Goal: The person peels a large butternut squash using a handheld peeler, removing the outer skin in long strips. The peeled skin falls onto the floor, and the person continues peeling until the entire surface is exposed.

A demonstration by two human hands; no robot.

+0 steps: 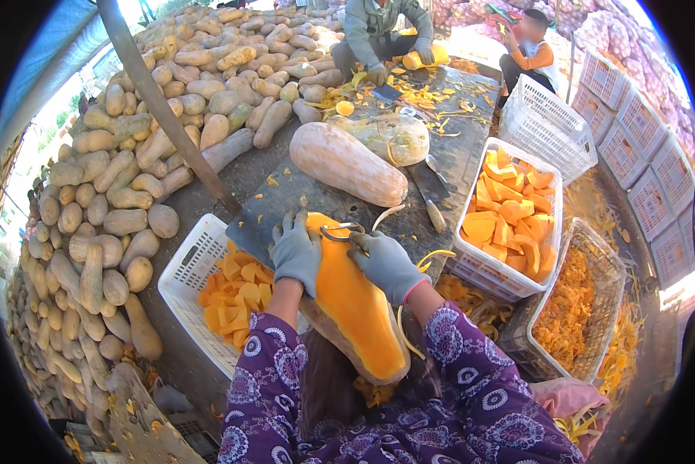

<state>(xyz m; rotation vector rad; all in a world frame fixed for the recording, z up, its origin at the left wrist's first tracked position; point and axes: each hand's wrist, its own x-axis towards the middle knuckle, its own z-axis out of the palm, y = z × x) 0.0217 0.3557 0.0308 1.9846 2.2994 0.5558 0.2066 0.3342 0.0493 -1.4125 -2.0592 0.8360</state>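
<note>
A long squash (359, 313) slants from the board's edge down towards my lap, its upper side peeled to orange flesh and its flanks still tan. My left hand (296, 249), in a grey glove, presses on the squash's far end. In my gloved right hand (387, 264) is a metal peeler (340, 231), its looped head lying on the peeled flesh near that end. Strips of peel hang by the squash's right side. Beyond my hands, an unpeeled squash (347, 164) and a greenish squash (396, 139) lie on the dark board (469, 98).
A cleaver (428, 188) and a spoon (435, 168) lie on the board. Crates of cut squash stand left (190, 278) and right (501, 278); another crate (605, 272) holds orange pulp. A pole (167, 110) slants down at left before heaped squashes (115, 220). A co-worker (376, 29) works opposite; another person (533, 55) crouches behind.
</note>
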